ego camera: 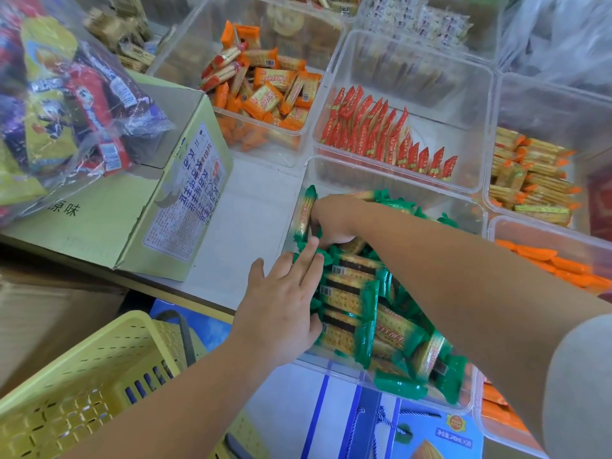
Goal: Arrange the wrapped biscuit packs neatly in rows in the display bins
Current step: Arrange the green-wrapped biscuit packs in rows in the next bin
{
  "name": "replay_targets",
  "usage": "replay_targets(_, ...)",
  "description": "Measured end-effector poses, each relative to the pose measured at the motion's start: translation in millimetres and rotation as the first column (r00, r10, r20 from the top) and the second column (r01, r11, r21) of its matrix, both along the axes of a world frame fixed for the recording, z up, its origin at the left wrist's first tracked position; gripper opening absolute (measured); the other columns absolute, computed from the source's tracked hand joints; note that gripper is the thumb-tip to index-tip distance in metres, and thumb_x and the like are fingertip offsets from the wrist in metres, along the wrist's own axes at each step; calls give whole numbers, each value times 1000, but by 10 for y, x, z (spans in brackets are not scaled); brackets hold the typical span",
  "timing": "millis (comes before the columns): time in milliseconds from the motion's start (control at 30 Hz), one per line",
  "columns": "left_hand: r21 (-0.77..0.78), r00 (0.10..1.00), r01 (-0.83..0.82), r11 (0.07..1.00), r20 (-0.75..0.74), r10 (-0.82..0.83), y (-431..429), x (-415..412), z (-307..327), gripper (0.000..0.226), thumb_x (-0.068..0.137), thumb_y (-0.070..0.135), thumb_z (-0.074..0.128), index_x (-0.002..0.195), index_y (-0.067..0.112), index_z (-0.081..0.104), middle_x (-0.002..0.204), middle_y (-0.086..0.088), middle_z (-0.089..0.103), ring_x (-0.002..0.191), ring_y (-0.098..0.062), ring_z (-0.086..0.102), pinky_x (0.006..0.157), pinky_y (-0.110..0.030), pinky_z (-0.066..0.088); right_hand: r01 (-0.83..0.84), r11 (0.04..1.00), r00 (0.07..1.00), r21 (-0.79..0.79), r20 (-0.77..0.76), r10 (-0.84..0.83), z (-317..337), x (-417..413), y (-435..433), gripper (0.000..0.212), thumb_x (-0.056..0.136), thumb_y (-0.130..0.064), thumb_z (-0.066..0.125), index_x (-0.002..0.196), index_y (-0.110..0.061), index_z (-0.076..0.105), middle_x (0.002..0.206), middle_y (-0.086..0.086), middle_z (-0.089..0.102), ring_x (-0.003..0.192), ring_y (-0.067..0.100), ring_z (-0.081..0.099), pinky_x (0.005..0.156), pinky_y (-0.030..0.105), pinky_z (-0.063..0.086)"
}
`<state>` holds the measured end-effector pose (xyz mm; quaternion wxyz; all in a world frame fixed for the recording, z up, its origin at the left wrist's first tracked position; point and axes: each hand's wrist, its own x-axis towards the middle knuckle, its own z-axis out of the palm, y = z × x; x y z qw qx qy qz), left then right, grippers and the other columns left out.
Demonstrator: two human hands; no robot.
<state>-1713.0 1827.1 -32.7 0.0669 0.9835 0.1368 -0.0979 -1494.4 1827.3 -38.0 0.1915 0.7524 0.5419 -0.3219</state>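
A clear plastic bin [334, 367] in front of me holds several green-wrapped biscuit packs [351, 303], some lying flat in a stack, others loose and tilted. My left hand [284, 303] lies flat with straight fingers against the left side of the stacked packs. My right hand [331, 223] reaches into the far left corner of the bin and grips an upright green pack [304, 213] standing against the bin's wall; its fingers are partly hidden by packs.
Other clear bins hold orange packs [265, 91], a row of red packs [381, 134] and yellow-orange packs [530, 173]. A yellow-green carton [159, 207] with a bag of snacks [59, 94] stands at left. A yellow basket [82, 376] sits below.
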Motion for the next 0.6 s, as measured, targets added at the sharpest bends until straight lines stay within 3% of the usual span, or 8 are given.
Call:
replay_targets(200, 27, 1000, -7, 1000, -26, 8, -2, 10, -20, 97, 77, 55, 56, 158, 20, 18, 162, -9, 28, 136, -27, 36, 101, -60, 35, 13, 975, 998, 223, 55, -26, 33, -23, -120, 24, 79, -39, 72, 95, -20, 71, 83, -1, 67, 74, 23, 64, 63, 35, 58)
replay_targets(333, 50, 999, 8, 999, -49, -5, -6, 10, -44, 91, 80, 57, 50, 158, 24, 18, 163, -9, 25, 138, -27, 30, 103, -60, 29, 59, 938, 998, 342, 13, -67, 101, 39, -208, 24, 72, -38, 74, 84, -27, 57, 77, -7, 59, 74, 23, 60, 49, 27, 36)
replay_targets(400, 55, 998, 13, 998, -54, -10, -5, 8, -55, 91, 81, 57, 48, 159, 23, 14, 165, -9, 20, 140, -27, 27, 104, -60, 27, 59, 930, 998, 362, -8, -61, 139, 34, -257, 28, 73, -35, 75, 94, -27, 58, 81, -7, 62, 78, 24, 60, 52, 30, 38)
replay_targets(500, 50, 998, 14, 999, -55, -12, -3, 8, -72, 93, 83, 57, 46, 159, 21, 8, 167, -10, 12, 144, -26, 23, 106, -61, 25, 65, 929, 998, 365, -39, -54, 177, 7, -323, 48, 78, -29, 73, 124, -19, 63, 104, 2, 71, 92, 26, 64, 70, 38, 54)
replay_targets(600, 51, 998, 9, 999, -61, -6, -1, 9, -77, 93, 85, 58, 44, 160, 18, 6, 167, -10, 8, 146, -26, 19, 108, -59, 27, 113, 904, 991, 412, -112, -73, 198, -2, -397, 40, 83, -22, 70, 123, -20, 69, 113, 1, 71, 102, 25, 63, 78, 35, 52)
